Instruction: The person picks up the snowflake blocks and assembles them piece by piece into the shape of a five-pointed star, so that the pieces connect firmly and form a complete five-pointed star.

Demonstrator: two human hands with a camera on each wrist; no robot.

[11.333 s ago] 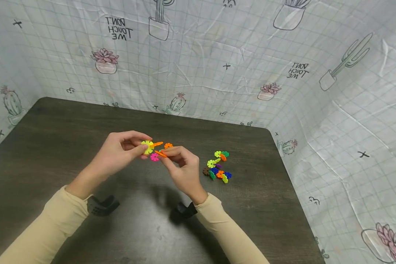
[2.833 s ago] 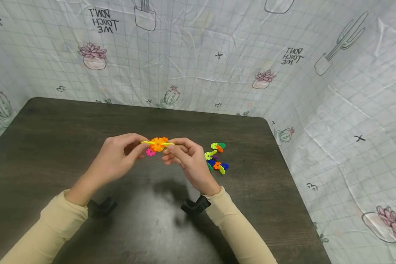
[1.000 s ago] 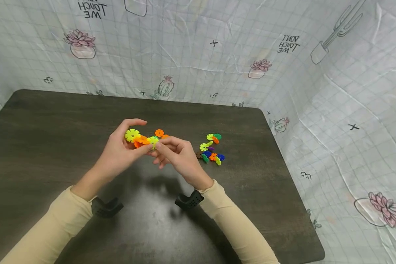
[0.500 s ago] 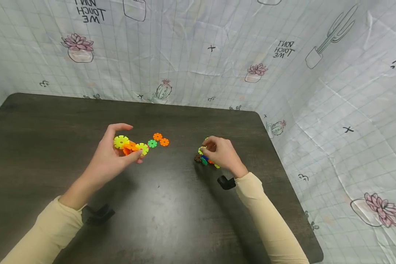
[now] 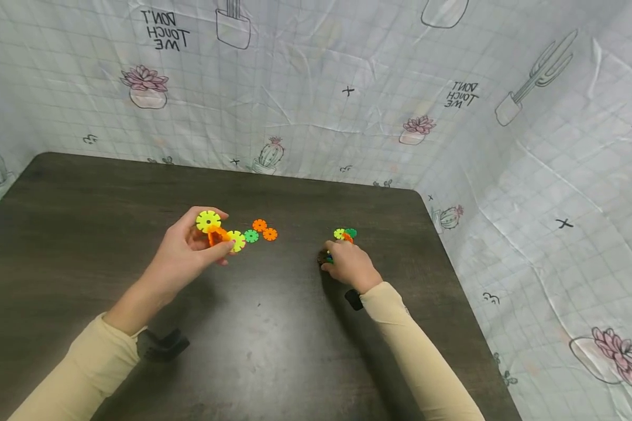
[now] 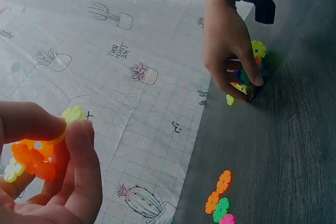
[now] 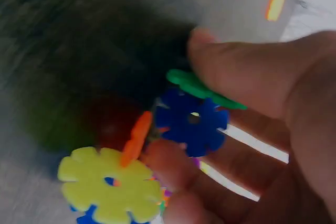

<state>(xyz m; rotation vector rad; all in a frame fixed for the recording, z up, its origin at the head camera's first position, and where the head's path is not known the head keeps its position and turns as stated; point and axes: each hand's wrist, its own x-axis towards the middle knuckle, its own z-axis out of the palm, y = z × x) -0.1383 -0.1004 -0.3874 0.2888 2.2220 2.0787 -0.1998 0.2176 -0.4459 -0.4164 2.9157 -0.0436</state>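
Left hand [image 5: 186, 251] raised just above the worktop [image 5: 84, 234], fingers curled round a joined cluster of yellow and orange snowflake discs [image 5: 218, 231]; thumb and forefinger pinching it in the left wrist view. Right hand [image 5: 347, 266] well apart from the left, down on the loose pile of discs [image 5: 344, 235] near the worktop's right edge, fingers bent into the pile. Right wrist view: fingertips closed about a blue disc [image 7: 191, 120], green disc [image 7: 202, 87] just behind, yellow disc [image 7: 107, 182] and an orange one on edge below. Exact piece gripped: cannot tell for certain, several touching.

Three separate discs, two orange and one green [image 5: 260, 231], flat on the worktop just right of the cluster.

Risks, judged:
- Pile pieces partly interlocked; lifting one likely to drag neighbours, scatter them toward the edge.
- Pinch on the cluster light, at one side only; a twist could pop a slot joint apart.
- Blue disc held by its rim teeth; slip probable if squeezed off-centre.
- Motion blur at the right wrist suggests speed; mis-pick more likely.
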